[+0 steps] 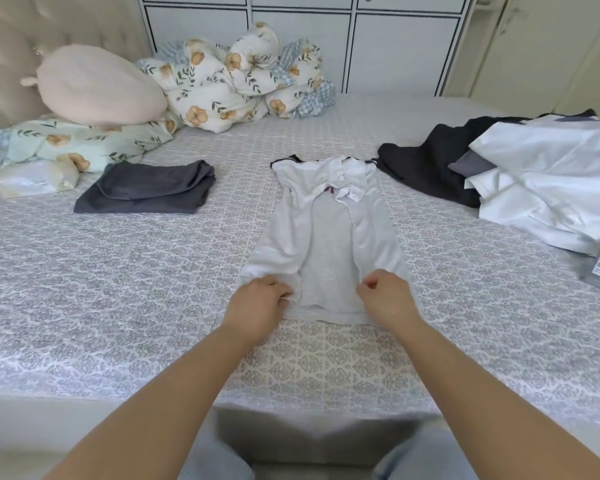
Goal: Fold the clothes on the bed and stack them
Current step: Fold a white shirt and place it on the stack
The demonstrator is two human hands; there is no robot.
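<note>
While gripped: white shirt (326,237)

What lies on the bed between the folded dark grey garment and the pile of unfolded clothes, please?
In the head view, the white shirt lies between the folded dark grey garment and the pile, both hands gripping its hem.

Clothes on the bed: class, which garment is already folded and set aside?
The dark grey garment, lying folded on the left. The white shirt is held at its hem by both hands, and the black and white clothes lie heaped on the right.
</note>
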